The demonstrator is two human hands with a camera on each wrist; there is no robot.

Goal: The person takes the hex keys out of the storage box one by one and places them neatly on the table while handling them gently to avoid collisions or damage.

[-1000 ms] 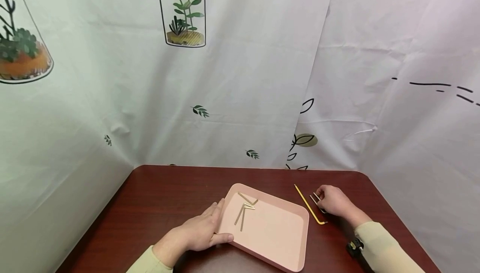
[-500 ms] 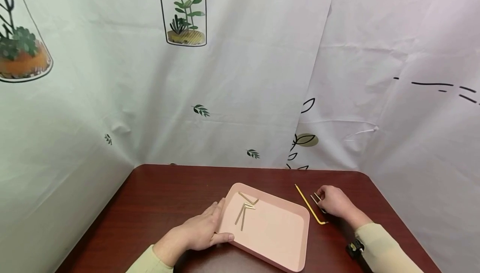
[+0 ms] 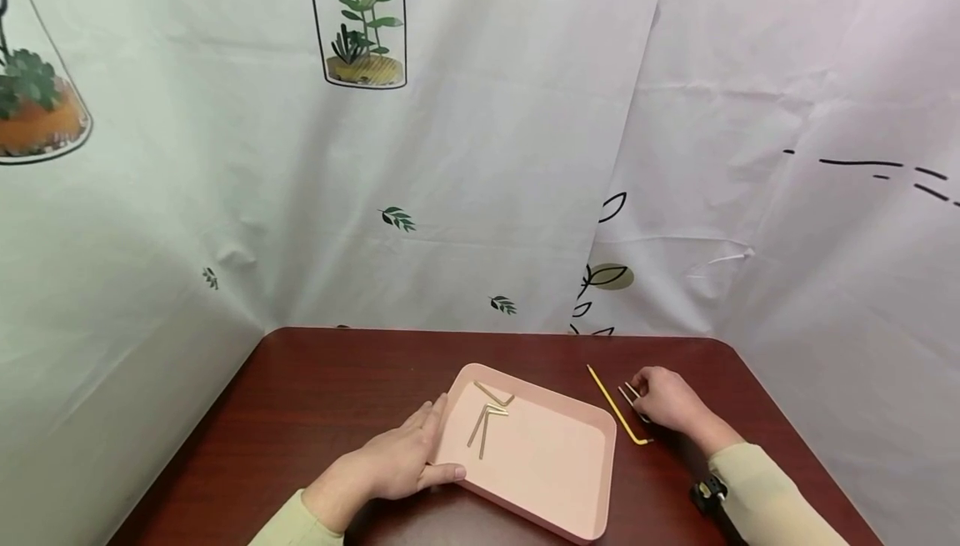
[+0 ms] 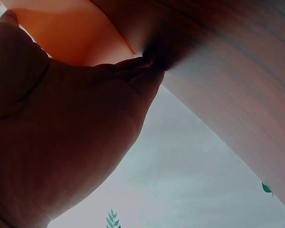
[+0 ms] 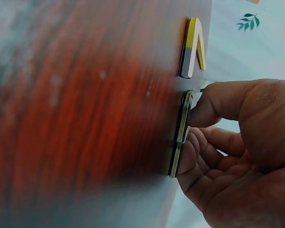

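Observation:
In the head view, a pink tray (image 3: 551, 479) holds three brass-coloured hex keys (image 3: 483, 433) near its far left corner. My left hand (image 3: 393, 458) rests against the tray's left side, fingers straight, thumb over the rim; the left wrist view shows this hand (image 4: 80, 118) dark against the tray wall (image 4: 80, 33). To the right of the tray, my right hand (image 3: 667, 398) is low over two metal hex keys (image 3: 628, 393). In the right wrist view, curled fingers and thumb of that hand (image 5: 237, 142) pinch at a hex key (image 5: 184, 118) lying on the table, a second one beside it.
A longer yellow hex key (image 3: 617, 404) lies between the tray and my right hand. The dark red wooden table (image 3: 337, 379) has rounded far corners. White cloth with plant prints (image 3: 465, 154) hangs behind it and along both sides.
The head view has shifted slightly. Both hands, the tray and the hex keys keep their places.

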